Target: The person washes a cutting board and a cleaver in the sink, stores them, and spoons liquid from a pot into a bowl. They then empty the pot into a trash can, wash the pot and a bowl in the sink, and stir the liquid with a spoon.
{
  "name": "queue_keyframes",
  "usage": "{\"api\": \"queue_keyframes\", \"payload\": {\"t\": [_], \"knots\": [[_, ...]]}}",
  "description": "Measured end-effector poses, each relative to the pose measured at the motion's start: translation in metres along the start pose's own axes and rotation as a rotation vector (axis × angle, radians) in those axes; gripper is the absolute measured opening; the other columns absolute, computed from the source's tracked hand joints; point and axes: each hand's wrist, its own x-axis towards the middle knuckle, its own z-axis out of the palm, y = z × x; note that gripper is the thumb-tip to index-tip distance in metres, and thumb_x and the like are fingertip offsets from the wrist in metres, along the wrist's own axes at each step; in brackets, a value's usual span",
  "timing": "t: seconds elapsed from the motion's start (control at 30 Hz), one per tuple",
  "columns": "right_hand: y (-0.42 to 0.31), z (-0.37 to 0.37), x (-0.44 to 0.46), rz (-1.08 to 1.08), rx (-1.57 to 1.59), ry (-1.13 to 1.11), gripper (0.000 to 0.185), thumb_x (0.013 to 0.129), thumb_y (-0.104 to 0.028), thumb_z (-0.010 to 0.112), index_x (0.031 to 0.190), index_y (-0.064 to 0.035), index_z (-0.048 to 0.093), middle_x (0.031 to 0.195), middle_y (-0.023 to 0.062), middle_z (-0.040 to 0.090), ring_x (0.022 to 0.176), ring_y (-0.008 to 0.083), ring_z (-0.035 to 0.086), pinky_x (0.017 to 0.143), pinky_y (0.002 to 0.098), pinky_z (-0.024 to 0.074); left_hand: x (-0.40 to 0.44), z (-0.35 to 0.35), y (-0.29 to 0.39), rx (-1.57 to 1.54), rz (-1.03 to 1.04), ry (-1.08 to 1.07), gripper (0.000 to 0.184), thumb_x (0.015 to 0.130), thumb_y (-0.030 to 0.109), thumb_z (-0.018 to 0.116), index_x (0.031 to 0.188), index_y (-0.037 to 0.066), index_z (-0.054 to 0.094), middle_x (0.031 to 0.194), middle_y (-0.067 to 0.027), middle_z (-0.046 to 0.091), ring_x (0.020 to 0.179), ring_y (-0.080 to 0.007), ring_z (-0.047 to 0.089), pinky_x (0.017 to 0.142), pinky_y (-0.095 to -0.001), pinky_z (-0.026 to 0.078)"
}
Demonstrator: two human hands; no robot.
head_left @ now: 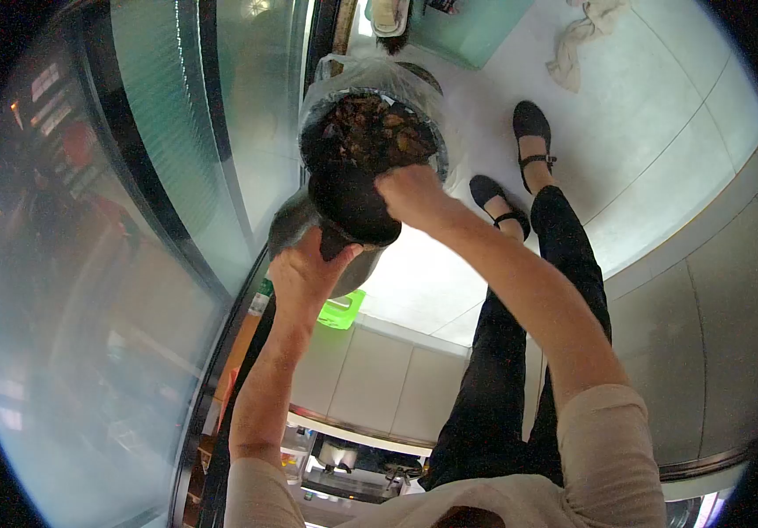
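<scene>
A dark round pot (pixel 353 201) is tilted over a bin lined with a clear plastic bag (pixel 357 70). My left hand (pixel 307 268) grips the pot's near lower edge, with the thumb along it. On the pot's right edge, my right hand (pixel 410 195) is closed, its fingertips hidden. Brown chunks and dark loose material (pixel 383 132) fill the bin's mouth just beyond the pot. The bin's grey side (pixel 289 231) shows left of the pot. What is left inside the pot is too dark to make out.
To the left stands a framed glass door (pixel 163 123). A bright green plastic item (pixel 341 310) lies below the bin. At the top are a translucent box (pixel 467 35) and a cloth (pixel 583 44) on the tiled floor. My feet in black shoes (pixel 533 123) stand right of the bin.
</scene>
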Motion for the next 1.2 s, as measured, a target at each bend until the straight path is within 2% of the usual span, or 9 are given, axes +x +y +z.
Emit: {"api": "queue_keyframes", "payload": {"t": [0.2,0.27,0.37,0.47,0.73,0.83,0.97,1.13,1.2], "knots": [[0.013,-0.017,-0.021,-0.039,0.108,0.346,0.005,0.072,-0.009,0.056,0.069,-0.0052,0.055,0.065,0.0126,0.058,0.062,0.0316,0.060,0.055,0.0442,0.0472,0.000,0.003,-0.007,0.020,0.005,0.054,0.044,0.060,0.042,0.077,0.062,0.005,0.052,0.051,-0.0134,0.055,0.048,-0.0320,0.057,0.042,-0.0381,0.043],[-0.006,-0.006,-0.016,0.031,0.084,0.126,0.004,0.068,-0.006,0.056,0.070,-0.0039,0.055,0.070,0.0136,0.059,0.064,0.0312,0.061,0.056,0.0428,0.0486,-0.003,-0.002,-0.006,0.021,-0.010,0.030,0.044,0.060,0.041,0.077,0.062,0.005,0.052,0.051,-0.0137,0.054,0.047,-0.0318,0.057,0.043,-0.0381,0.043],[-0.025,0.021,0.000,-0.170,0.069,0.195,0.012,0.064,-0.005,0.060,0.076,-0.0033,0.060,0.074,0.0133,0.061,0.068,0.0299,0.063,0.055,0.0422,0.0502,-0.005,-0.005,-0.001,0.002,-0.032,-0.013,0.045,0.060,0.042,0.077,0.062,0.005,0.051,0.052,-0.0138,0.055,0.048,-0.0316,0.057,0.043,-0.0377,0.043],[-0.023,0.023,0.010,-0.032,-0.058,-0.007,0.015,0.064,-0.005,0.061,0.079,-0.0033,0.063,0.075,0.0135,0.062,0.071,0.0298,0.064,0.058,0.0418,0.0512,-0.009,-0.003,-0.004,-0.027,-0.018,-0.002,0.045,0.060,0.041,0.077,0.062,0.004,0.052,0.054,-0.0135,0.056,0.049,-0.0313,0.057,0.043,-0.0372,0.043],[0.026,-0.010,-0.029,0.131,0.059,0.182,0.011,0.080,-0.016,0.056,0.075,-0.0056,0.057,0.069,0.0115,0.060,0.064,0.0304,0.061,0.057,0.0415,0.0473,-0.023,0.008,-0.018,-0.112,-0.131,0.070,0.041,0.063,0.035,0.078,0.069,0.002,0.055,0.059,-0.0157,0.058,0.055,-0.0327,0.060,0.048,-0.0345,0.047],[0.015,-0.019,-0.042,0.154,0.273,0.280,0.011,0.078,-0.019,0.056,0.079,-0.0084,0.059,0.073,0.0121,0.063,0.068,0.0308,0.062,0.061,0.0446,0.0478,-0.055,0.009,-0.041,-0.295,-0.254,0.013,0.039,0.064,0.031,0.078,0.077,0.001,0.058,0.067,-0.0155,0.062,0.060,-0.0281,0.063,0.053,-0.0324,0.049],[-0.011,-0.025,-0.054,0.162,0.425,0.252,0.012,0.080,-0.016,0.060,0.083,-0.0049,0.059,0.074,0.0103,0.063,0.067,0.0252,0.062,0.060,0.0357,0.0474,-0.096,0.030,-0.061,-0.774,-0.340,0.039,0.034,0.065,0.019,0.079,0.085,0.000,0.059,0.079,-0.0101,0.066,0.071,-0.0144,0.062,0.061,-0.0308,0.050],[-0.030,-0.028,-0.069,0.160,0.602,0.376,0.012,0.080,-0.017,0.060,0.085,-0.0058,0.059,0.073,0.0116,0.064,0.066,0.0267,0.063,0.058,0.0346,0.0480,-0.134,0.039,-0.065,-0.917,-0.337,0.151,0.023,0.065,0.003,0.076,0.081,0.002,0.059,0.072,0.0005,0.060,0.068,-0.0066,0.052,0.062,-0.0231,0.045],[-0.031,-0.031,-0.080,0.162,0.642,0.373,0.011,0.081,-0.014,0.059,0.086,-0.0041,0.059,0.072,0.0097,0.063,0.063,0.0186,0.061,0.058,0.0298,0.0465,-0.147,0.055,-0.068,-1.095,-0.357,0.201,0.021,0.065,0.000,0.075,0.077,0.003,0.058,0.070,0.0042,0.057,0.066,-0.0048,0.049,0.061,-0.0213,0.043]]}}
